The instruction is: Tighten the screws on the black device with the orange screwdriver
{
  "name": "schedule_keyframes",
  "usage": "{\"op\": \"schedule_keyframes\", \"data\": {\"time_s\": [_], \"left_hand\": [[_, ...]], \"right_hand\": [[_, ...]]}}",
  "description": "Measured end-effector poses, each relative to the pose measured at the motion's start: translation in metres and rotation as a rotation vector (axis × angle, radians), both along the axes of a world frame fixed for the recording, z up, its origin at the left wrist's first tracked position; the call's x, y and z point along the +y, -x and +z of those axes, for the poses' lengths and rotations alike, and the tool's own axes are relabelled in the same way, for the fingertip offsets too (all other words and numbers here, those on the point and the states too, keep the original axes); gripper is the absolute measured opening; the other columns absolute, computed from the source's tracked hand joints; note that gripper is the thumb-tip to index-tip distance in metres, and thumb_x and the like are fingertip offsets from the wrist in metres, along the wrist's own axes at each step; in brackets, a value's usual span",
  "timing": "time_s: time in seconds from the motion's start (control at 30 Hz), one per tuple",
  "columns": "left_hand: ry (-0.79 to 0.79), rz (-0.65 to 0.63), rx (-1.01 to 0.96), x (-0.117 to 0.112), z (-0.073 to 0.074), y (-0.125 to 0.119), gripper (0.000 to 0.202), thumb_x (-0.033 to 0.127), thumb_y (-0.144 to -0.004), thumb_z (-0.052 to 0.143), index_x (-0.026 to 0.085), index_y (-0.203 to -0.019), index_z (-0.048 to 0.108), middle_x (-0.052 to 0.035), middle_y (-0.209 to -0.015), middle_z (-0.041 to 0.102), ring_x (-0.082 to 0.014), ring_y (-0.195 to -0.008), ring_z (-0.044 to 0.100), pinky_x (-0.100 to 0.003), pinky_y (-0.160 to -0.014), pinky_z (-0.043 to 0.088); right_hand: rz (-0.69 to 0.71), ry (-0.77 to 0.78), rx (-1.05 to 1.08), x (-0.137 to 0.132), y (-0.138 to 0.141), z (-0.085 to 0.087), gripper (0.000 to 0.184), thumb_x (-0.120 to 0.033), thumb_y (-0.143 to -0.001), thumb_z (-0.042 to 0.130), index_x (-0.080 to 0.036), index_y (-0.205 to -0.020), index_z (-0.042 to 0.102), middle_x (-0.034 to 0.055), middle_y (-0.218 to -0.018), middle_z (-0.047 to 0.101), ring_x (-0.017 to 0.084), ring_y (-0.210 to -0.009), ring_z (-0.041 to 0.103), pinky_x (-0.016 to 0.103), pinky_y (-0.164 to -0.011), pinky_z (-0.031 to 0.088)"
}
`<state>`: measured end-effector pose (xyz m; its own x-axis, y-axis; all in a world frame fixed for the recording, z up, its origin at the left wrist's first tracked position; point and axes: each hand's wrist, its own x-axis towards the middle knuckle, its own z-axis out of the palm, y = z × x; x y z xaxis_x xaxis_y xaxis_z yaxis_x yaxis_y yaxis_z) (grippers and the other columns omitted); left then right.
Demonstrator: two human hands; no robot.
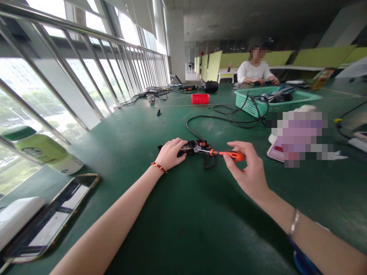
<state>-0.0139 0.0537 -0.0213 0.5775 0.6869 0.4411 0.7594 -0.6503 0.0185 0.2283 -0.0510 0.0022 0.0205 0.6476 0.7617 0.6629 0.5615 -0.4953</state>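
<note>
My left hand (172, 152) is closed over the left part of a black corded device (191, 146), pressing it to the green table. Its right end shows inner parts and loose wires, so it looks opened up. In my right hand (249, 164) is an orange and black screwdriver (229, 154), its handle between thumb and fingers. The metal shaft points left, and its tip reaches the exposed parts of the device. Whether the tip sits in a screw I cannot tell. A black cord (192, 121) runs from the device back toward the right.
A teal basket (249, 104) with dark items stands at the back right. Farther off are a red tray (200, 99), cables (155, 93) and a seated person (255, 70). At left lie a green-capped bottle (43, 149) and a phone (57, 217). A small black piece (158, 112) lies mid-table.
</note>
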Motion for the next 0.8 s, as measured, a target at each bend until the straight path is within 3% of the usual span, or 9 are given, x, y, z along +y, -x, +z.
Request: {"op": "schedule_keyframes", "data": {"time_s": [0.13, 0.33, 0.47, 0.53, 0.7, 0.8], "left_hand": [[-0.009, -0.001, 0.006, -0.0004, 0.0, 0.0006, 0.036, 0.027, -0.083, 0.052, 0.018, -0.117, 0.053, -0.0071, -0.109, 0.06, -0.0229, -0.095, 0.058, -0.035, -0.084, 0.046], [-0.022, -0.022, 0.01, 0.0001, -0.0015, 0.0019, 0.035, 0.027, -0.086, 0.051, 0.017, -0.119, 0.052, -0.0082, -0.111, 0.06, -0.0235, -0.098, 0.057, -0.036, -0.087, 0.045], [-0.024, -0.027, 0.01, 0.0005, -0.0013, 0.0013, 0.034, 0.027, -0.087, 0.051, 0.017, -0.12, 0.051, -0.008, -0.112, 0.059, -0.0233, -0.099, 0.057, -0.036, -0.088, 0.045], [-0.025, -0.027, 0.01, 0.0005, -0.001, 0.001, 0.034, 0.026, -0.087, 0.052, 0.016, -0.119, 0.051, -0.008, -0.113, 0.059, -0.0234, -0.099, 0.057, -0.036, -0.088, 0.045], [-0.02, -0.028, 0.011, 0.0009, -0.0018, 0.0015, 0.035, 0.026, -0.087, 0.052, 0.017, -0.12, 0.051, -0.008, -0.114, 0.059, -0.0236, -0.099, 0.056, -0.037, -0.088, 0.045], [-0.013, -0.025, 0.009, 0.0009, -0.0025, 0.002, 0.035, 0.027, -0.087, 0.052, 0.018, -0.12, 0.051, -0.0082, -0.114, 0.059, -0.0238, -0.1, 0.056, -0.038, -0.089, 0.045]], "right_hand": [[-0.018, 0.097, -0.032, -0.0023, -0.0001, 0.0009, 0.014, -0.033, -0.086, 0.055, -0.023, -0.093, 0.06, 0.0011, -0.072, 0.062, 0.018, -0.074, 0.058, 0.036, -0.075, 0.046], [-0.023, -0.044, 0.041, -0.0013, 0.0015, 0.0, 0.035, -0.024, -0.076, 0.061, -0.021, -0.11, 0.053, 0.0055, -0.094, 0.061, 0.02, -0.084, 0.059, 0.038, -0.079, 0.048], [0.007, -0.002, -0.091, -0.0038, 0.0041, 0.0035, 0.007, -0.022, -0.08, 0.058, -0.023, -0.087, 0.059, 0.0002, -0.074, 0.063, 0.018, -0.073, 0.059, 0.037, -0.078, 0.047], [0.022, 0.006, -0.114, -0.0051, 0.0048, 0.0045, 0.004, -0.022, -0.082, 0.056, -0.023, -0.083, 0.059, 0.0005, -0.074, 0.064, 0.017, -0.072, 0.059, 0.036, -0.076, 0.048], [0.008, -0.082, -0.023, -0.0037, 0.0027, 0.0025, 0.031, -0.019, -0.076, 0.061, -0.022, -0.107, 0.054, 0.0051, -0.092, 0.062, 0.02, -0.086, 0.06, 0.036, -0.078, 0.049], [0.015, -0.087, -0.034, -0.0037, 0.0021, 0.0021, 0.029, -0.021, -0.077, 0.062, -0.022, -0.105, 0.055, 0.0051, -0.093, 0.062, 0.019, -0.083, 0.06, 0.035, -0.077, 0.049]]}}
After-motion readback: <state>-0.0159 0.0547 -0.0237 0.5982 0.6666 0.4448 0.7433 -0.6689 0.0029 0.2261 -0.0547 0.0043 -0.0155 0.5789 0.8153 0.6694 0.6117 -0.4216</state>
